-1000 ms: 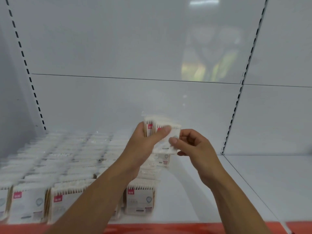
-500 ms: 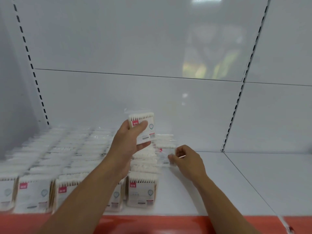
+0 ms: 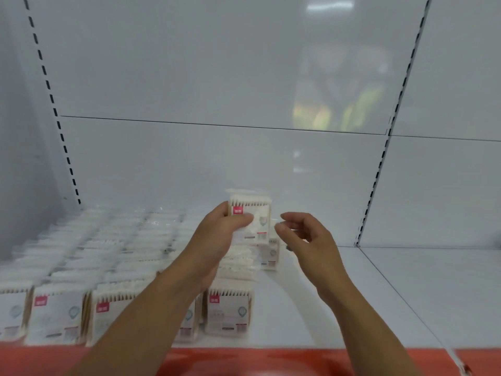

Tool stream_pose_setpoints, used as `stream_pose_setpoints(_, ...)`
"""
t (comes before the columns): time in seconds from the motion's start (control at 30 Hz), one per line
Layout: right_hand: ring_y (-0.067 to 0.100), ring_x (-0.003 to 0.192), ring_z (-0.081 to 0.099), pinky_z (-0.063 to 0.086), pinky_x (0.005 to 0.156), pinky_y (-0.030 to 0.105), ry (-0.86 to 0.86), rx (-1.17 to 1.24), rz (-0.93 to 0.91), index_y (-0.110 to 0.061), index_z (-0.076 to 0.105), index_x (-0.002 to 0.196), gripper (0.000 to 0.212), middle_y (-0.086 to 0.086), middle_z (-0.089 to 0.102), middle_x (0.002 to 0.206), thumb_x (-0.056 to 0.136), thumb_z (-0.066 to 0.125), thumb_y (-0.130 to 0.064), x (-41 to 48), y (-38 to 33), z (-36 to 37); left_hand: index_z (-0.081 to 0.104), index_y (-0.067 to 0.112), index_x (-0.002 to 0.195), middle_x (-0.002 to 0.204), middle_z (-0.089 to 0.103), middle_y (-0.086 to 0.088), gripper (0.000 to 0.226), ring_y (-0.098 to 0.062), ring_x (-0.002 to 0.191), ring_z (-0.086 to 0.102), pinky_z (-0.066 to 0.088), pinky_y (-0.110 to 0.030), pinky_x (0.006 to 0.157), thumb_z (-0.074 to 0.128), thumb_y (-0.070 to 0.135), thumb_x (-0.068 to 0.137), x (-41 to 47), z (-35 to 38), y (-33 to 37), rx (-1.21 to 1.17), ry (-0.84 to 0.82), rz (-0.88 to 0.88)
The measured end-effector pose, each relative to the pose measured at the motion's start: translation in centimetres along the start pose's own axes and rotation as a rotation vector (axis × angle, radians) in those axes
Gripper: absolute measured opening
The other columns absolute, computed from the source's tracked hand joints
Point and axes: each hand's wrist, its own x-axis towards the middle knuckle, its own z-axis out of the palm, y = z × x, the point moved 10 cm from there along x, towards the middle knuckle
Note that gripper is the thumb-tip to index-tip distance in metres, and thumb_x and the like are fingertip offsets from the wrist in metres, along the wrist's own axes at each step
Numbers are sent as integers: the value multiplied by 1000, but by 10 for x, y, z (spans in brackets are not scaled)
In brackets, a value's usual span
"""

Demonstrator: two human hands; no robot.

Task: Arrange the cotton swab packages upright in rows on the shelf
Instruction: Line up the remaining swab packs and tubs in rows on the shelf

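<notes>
Package [image 3: 257,213] of cotton swabs up off the shelf [image 3: 339,294], gripped in the left hand [image 3: 217,237]: thumb across its front face, fingers hidden behind it. It may be more than one pressed together; blur hides the edge. Label faces the camera, swab tips at top, long axis roughly vertical, so it is already oriented for standing.

Right hand [image 3: 306,237] holds nothing. Fingers loosely curled, thumb and forefinger parted, tips just beside the package's right edge. Contact doubtful; a thin gap seems to show.

Below and to the left, rows of packages [image 3: 89,256] stand upright, running from the red shelf edge [image 3: 244,362] toward the back panel [image 3: 189,164]. The rightmost row [image 3: 235,267] lies directly under the held package, its front package [image 3: 229,312] square to the edge. One rear package [image 3: 271,253] sits slightly right of that row, near the right hand; whether it leans is hard to read. Bare shelf extends to the right.

Key relation: the held package hangs above the far end of the rightmost row, so the target lies down and away from both hands. The left hand owns the package; the right hand is nearer the open shelf and the offset rear package. Judgement: the right hand probably takes or steadies a package next, then lowers it straight down, base first, label forward.
</notes>
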Motion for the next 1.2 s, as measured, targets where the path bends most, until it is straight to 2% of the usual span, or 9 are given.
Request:
stream_pose_setpoints(0.1,14,95,68,55,84,31,-114,84,-21,-28,69,104,18,-7,73,100,87,72,-29,-7,-23,9,67,16,111,107,75,-5,17,-23,99,72,57,-43,88,58,13,97,2,15,1,22,-40,26)
stream_pose_setpoints(0.2,12,87,69,56,78,27,-83,61,-23,-23,68,103,17,-6,73,96,87,72,-23,-5,-28,1,67,21,111,103,76,2,17,-17,100,72,56,-40,91,58,16,98,3,28,4,69,-76,60)
stream_pose_setpoints(0.27,11,81,69,55,71,21,-67,93,1,-18,68,101,15,-2,74,93,87,73,-17,-5,-25,-5,66,24,113,102,74,9,16,-4,95,70,55,-25,83,56,24,100,3,33,8,133,-102,86)
stream_pose_setpoints(0.33,15,81,70,58,73,25,-14,107,36,-15,68,100,15,2,74,94,86,73,-15,-3,-14,-17,58,30,126,119,65,18,30,6,102,62,46,-17,84,53,43,99,3,30,10,398,-114,136)
stream_pose_setpoints(0.43,14,79,71,58,83,38,77,-36,104,-21,66,96,13,-5,74,90,86,74,-20,-3,18,-34,37,30,149,151,41,14,62,-9,137,40,32,-29,108,42,62,97,6,15,-1,1034,-81,191)
stream_pose_setpoints(0.5,10,75,71,57,84,41,58,-165,145,-25,64,91,13,-7,73,85,85,75,-24,-5,40,-28,34,25,152,159,34,8,67,-13,145,32,25,-32,116,37,63,98,7,10,-17,1199,-110,158)
stream_pose_setpoints(0.6,5,70,68,55,78,34,8,-297,169,-27,62,87,13,-9,71,82,84,74,-27,-6,62,-10,35,23,152,159,35,5,66,-15,145,31,23,-33,118,34,61,99,5,13,-32,1266,-154,153)
stream_pose_setpoints(0.77,-2,76,61,42,67,16,-47,-448,169,-23,61,92,14,-15,65,87,87,70,-32,4,74,4,36,23,152,158,36,5,64,-14,144,32,22,-32,117,30,61,100,4,12,-35,1284,-134,161)
stream_pose_setpoints(1.2,11,85,64,53,88,36,-109,-441,221,-19,62,98,21,-8,68,94,85,72,-33,13,83,13,36,24,152,158,37,5,65,-16,145,32,23,-36,120,32,62,99,9,12,-33,1288,-118,163)
